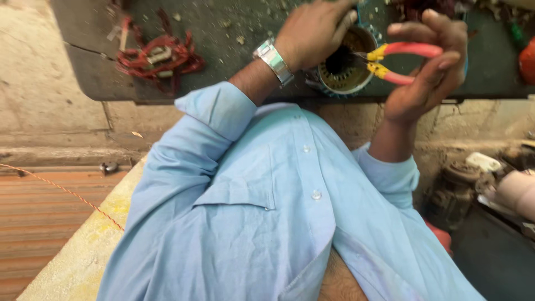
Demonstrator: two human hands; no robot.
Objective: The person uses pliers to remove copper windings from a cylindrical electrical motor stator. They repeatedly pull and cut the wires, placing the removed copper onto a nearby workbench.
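Note:
A round motor stator (346, 75) with copper windings and a blue rim rests on a dark work surface (239, 33) at the top of the view. My left hand (312, 33), with a silver watch on its wrist, grips the stator's top left rim. My right hand (432, 67) holds pliers with red and yellow handles (398, 61); their tip points left into the stator's bore. My light blue shirt fills the lower middle of the view.
A tangle of red wire scraps (159, 56) lies on the dark surface at the left. A thin orange cord (67, 192) crosses the ribbed floor at lower left. Worn motor parts (473, 173) sit at the right, below the surface's edge.

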